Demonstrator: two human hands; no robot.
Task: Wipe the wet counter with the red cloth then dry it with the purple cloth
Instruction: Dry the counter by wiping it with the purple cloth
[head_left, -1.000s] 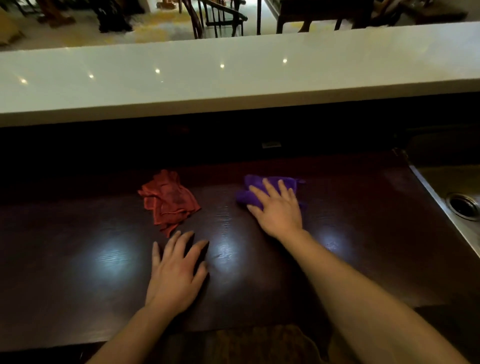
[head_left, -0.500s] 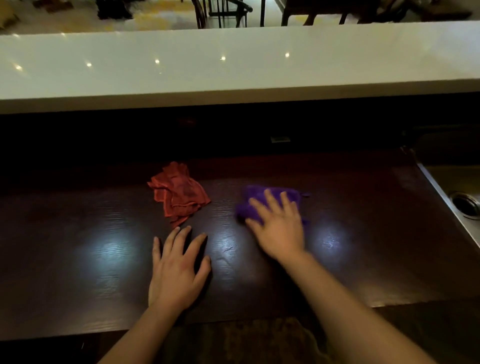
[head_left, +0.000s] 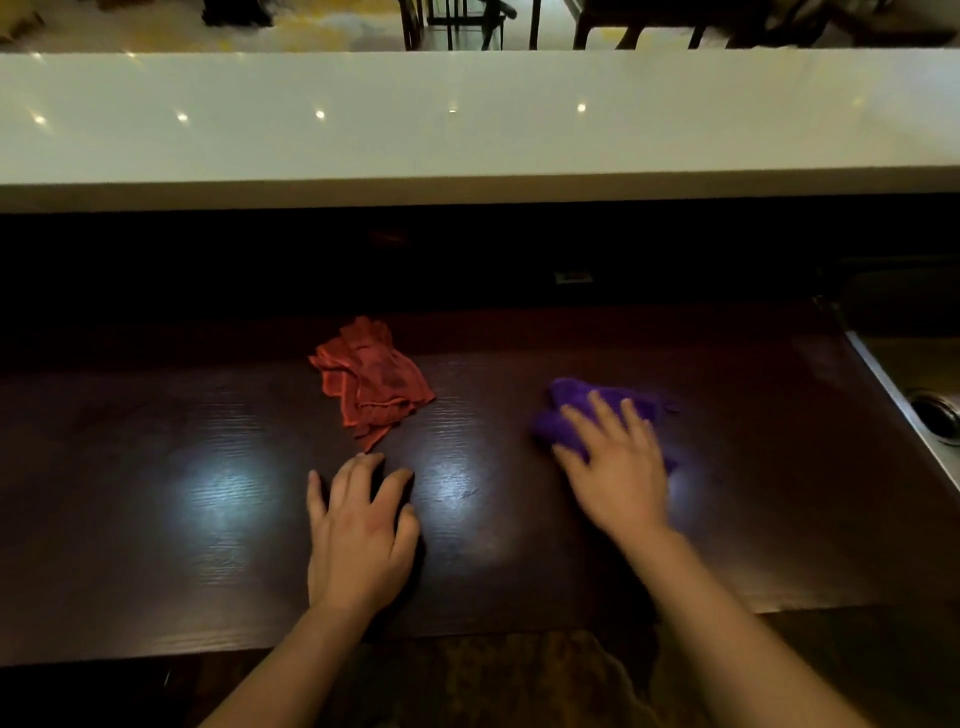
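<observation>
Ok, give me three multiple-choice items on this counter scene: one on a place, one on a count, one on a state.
1. Where does the red cloth lie?
A. Beyond the left hand
B. In the sink
C. Under the right hand

2. How many cloths are on the counter?
A. One
B. Two
C. Three

3. How is the purple cloth held?
A. Lifted in the air
B. Left untouched
C. Pressed flat under a palm

Answers:
1 A, it lies crumpled just past the left fingertips.
2 B, one red and one purple.
3 C, the right hand lies spread on it.
</observation>
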